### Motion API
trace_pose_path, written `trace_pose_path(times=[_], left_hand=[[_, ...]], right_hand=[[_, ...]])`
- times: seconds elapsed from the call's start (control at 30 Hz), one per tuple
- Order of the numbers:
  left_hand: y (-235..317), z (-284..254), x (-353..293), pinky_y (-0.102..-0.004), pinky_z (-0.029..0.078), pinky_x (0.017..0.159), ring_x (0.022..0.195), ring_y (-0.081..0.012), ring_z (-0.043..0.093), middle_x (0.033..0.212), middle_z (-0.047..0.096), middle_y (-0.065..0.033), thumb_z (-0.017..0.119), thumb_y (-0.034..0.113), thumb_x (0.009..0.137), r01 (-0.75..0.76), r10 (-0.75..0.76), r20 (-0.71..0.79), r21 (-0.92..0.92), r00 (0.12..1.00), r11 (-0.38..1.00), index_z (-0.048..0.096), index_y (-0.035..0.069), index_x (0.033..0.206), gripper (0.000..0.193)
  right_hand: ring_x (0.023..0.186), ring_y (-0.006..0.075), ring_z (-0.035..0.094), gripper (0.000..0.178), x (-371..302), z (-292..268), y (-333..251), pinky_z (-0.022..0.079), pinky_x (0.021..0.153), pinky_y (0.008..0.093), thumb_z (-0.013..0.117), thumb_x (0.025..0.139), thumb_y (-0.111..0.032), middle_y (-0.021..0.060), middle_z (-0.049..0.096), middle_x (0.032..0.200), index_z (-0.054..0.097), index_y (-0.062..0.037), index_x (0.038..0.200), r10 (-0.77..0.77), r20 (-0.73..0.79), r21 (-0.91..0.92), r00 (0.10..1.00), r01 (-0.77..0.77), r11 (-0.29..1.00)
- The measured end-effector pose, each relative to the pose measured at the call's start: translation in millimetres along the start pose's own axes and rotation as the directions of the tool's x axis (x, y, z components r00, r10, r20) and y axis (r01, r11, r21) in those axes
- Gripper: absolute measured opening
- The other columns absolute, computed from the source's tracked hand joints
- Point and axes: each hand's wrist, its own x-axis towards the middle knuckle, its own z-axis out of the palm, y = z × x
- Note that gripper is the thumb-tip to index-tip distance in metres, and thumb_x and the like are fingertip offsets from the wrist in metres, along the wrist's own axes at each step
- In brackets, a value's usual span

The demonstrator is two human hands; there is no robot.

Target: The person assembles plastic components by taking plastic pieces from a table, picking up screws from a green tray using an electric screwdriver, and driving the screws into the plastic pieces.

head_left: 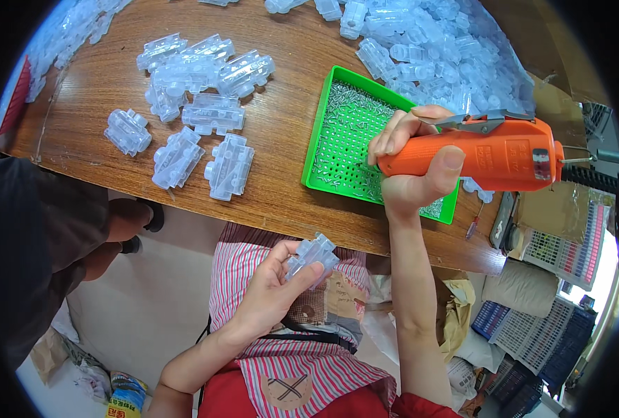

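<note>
My left hand (275, 289) is closed round a clear plastic housing (312, 259), held over my lap just off the table's front edge. With my right hand (421, 164) I grip an orange electric screwdriver (490, 155), which lies nearly level above a green tray (314, 157). Its front end is hidden behind my fingers. Small silver screws (355, 104) are scattered in the perforated tray, thickest toward its far side. Left of the tray, several matching clear housings (229, 167) rest on the wooden table, some in a loose heap.
A large pile of clear plastic parts (435, 49) covers the back right of the table (275, 202). A small screwdriver (474, 221) lies by the right edge. Another person's legs (114, 230) are at the left. Plastic crates (532, 334) stand low on the right.
</note>
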Motion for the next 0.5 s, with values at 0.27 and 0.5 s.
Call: trace_pose_path(times=[0.27, 0.5], left_hand=[[-9, -2, 2, -0.0271, 0.051, 0.086, 0.101, -0.0155, 0.063, 0.109, 0.063, -0.0115, 0.055, 0.014, 0.096, -0.028, 0.028, 0.004, 0.021, 1.0, 0.999, 0.042, 0.002, 0.118, 0.027], [-8, 4, 4, -0.026, 0.052, 0.081, 0.092, -0.0128, 0.063, 0.103, 0.06, -0.0077, 0.05, 0.019, 0.099, -0.031, 0.03, 0.014, 0.057, 0.999, 0.998, 0.043, 0.0, 0.119, 0.029]], right_hand=[[0.049, 0.0121, 0.048, 0.066, -2, 1, 3, 0.042, 0.04, 0.0246, 0.06, 0.079, -0.058, 0.0039, 0.049, 0.061, 0.048, 0.0013, 0.105, -0.056, 0.028, 0.128, 0.998, 0.052, 0.99], [0.056, 0.0145, 0.046, 0.076, -4, -5, -26, 0.041, 0.039, 0.0274, 0.05, 0.08, -0.071, 0.0039, 0.047, 0.064, 0.05, -0.0043, 0.116, -0.092, 0.082, 0.183, 0.992, 0.076, 0.98]])
